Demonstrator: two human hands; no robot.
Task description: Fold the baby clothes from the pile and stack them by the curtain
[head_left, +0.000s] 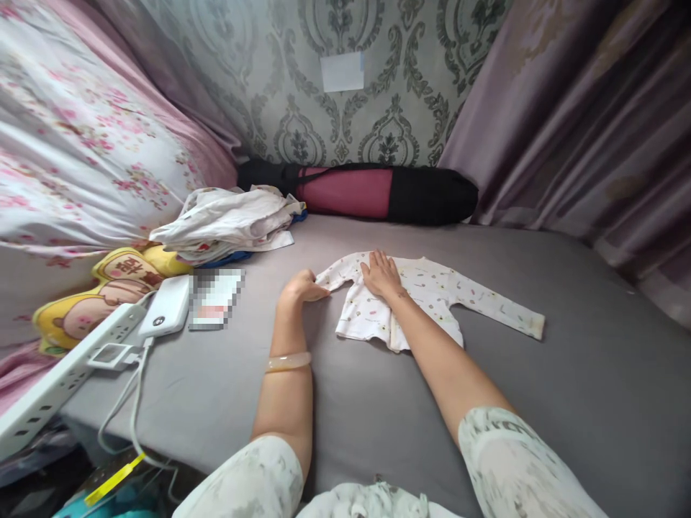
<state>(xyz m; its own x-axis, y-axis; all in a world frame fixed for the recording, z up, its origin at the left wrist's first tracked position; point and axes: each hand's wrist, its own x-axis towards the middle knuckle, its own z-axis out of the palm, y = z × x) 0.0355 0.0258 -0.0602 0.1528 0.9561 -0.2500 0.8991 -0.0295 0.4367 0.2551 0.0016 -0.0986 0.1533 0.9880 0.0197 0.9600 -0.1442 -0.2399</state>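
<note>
A small white long-sleeved shirt [426, 277] with a tiny scattered print lies spread on the grey bed sheet. Its right-hand sleeve stretches out flat, away from both hands. My left hand [303, 286] is closed on the end of the other sleeve, which hides the cuff. Pressed flat on the upper front of the shirt is my right hand [382, 275], fingers stretched toward the neckline.
Piled white clothes [232, 223] lie at the back left, near a black and maroon long bag [345, 193] along the wall. Left are a plush toy [80, 309], a white power bank [166, 306], a power strip [70, 370] with cables and a blurred-out flat item [216, 298].
</note>
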